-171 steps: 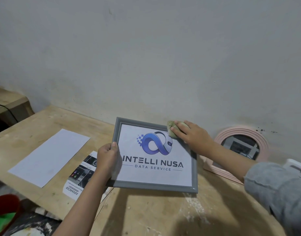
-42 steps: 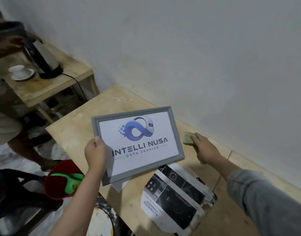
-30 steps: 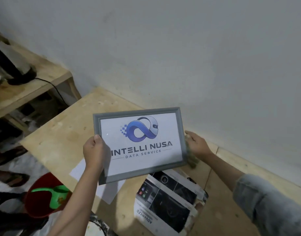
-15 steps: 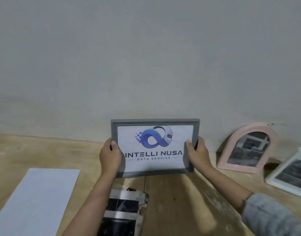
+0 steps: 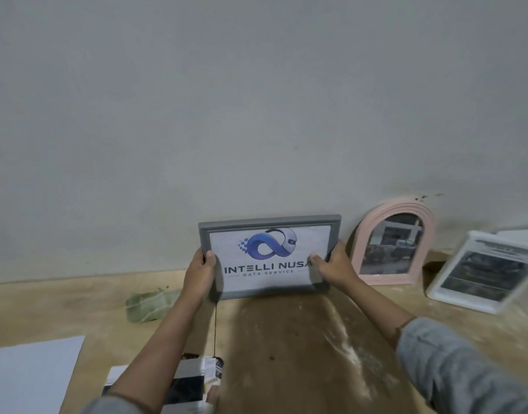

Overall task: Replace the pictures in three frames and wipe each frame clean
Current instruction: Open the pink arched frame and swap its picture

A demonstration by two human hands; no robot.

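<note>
A grey frame (image 5: 268, 223) holding a white print with a blue logo stands upright against the wall, at the back of the wooden table (image 5: 286, 339). My left hand (image 5: 200, 270) grips its left edge and my right hand (image 5: 331, 267) grips its right edge, thumbs on the front. A crumpled green cloth (image 5: 149, 303) lies on the table left of the frame. Leaning on the wall to the right is a pink arched frame (image 5: 394, 243) with a dark picture. Further right, a white frame (image 5: 480, 270) lies tilted.
A white sheet of paper (image 5: 30, 375) lies at the front left. A dark printed picture (image 5: 191, 383) sits near the front edge, partly under my left forearm. The pale wall (image 5: 256, 115) runs along the table's far side.
I turned back from the left to face the wall. My right hand left the green cloth on the table and took the frame's right edge. The frame now stands against the wall.
</note>
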